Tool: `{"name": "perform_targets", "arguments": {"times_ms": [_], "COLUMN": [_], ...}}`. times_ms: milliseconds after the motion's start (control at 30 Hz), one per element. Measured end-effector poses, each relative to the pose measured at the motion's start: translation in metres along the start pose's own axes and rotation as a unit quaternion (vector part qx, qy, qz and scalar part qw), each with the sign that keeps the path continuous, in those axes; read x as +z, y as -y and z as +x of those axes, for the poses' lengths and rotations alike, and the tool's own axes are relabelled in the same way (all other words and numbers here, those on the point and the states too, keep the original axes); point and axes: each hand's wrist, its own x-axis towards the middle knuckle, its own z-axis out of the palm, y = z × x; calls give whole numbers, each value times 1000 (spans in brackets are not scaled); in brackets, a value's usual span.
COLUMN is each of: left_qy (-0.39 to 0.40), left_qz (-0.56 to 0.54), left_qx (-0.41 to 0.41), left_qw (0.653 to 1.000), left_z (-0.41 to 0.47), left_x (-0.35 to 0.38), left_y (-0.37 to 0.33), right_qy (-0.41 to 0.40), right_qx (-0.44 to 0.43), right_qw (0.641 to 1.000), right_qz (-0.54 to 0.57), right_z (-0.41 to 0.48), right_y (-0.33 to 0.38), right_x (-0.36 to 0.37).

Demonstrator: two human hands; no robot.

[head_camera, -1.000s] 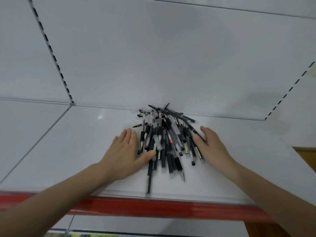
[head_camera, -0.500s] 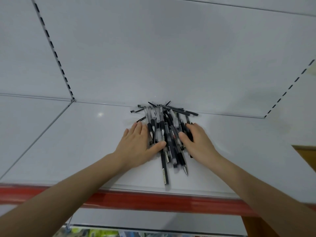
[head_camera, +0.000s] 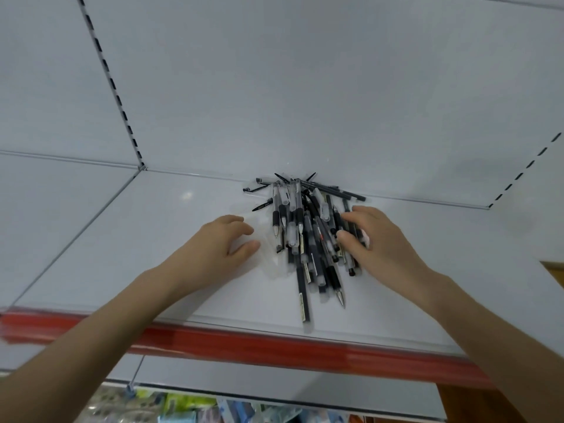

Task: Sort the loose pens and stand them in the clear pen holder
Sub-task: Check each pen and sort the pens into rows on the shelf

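**A:** Where are the pens lying?

**B:** The pens (head_camera: 308, 233) are lying in a heap just right of the frame's centre, on the white shelf (head_camera: 152, 239). Their far ends are touching the back wall (head_camera: 305, 102), and a few are sticking out toward the red strip (head_camera: 274, 346) along the shelf's front edge.

**A:** What is the right hand doing?

**B:** The right hand (head_camera: 384, 242) is reaching in from the lower right. Its fingers are curling over the heap's right side and its thumb is pressing against the pens, so it is gripping a bunch of them.

**A:** And the left?

**B:** The left hand (head_camera: 219, 245) is sitting low over the shelf just left of the heap, apart from it. Its fingers are bending loosely and closing on nothing that shows. Whether the palm is touching the shelf, nobody can tell.
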Motion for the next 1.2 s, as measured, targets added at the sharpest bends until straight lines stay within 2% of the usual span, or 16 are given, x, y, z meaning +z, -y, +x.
{"name": "perform_targets", "arguments": {"times_ms": [67,300,400,500,733,967,1033,1100,1133,1200], "left_qy": [-18,-58,-28,25,41,70,49,-1,-29,-47], "left_qz": [0,-22,-22,-2,31,15,-29,-132,-204,-355], "left_qx": [8,53,110,158,182,153,134,107,86,58], "left_qw": [1000,997,993,987,982,986,989,985,975,932], "left_z": [-3,-9,-9,-7,2,3,3,2,1,-4], "left_x": [-2,1,1,2,1,-4,-10,-21,-27,-39], "left_y": [3,9,6,2,-2,-6,-3,-6,-10,-23], "right_qy": [-20,60,65,85,9,0,-13,-38,-53,-77], "right_qx": [-17,16,30,45,86,82,75,59,39,-21], "right_qw": [999,998,997,994,979,949,948,946,946,948], "right_qz": [36,-4,-9,48,186,303,308,317,317,308], "right_z": [-2,1,8,7,-4,-23,-26,-26,-27,-31], "right_y": [13,44,42,37,23,28,28,31,35,45], "right_x": [-4,11,12,7,-10,-20,-20,-21,-24,-31]}}
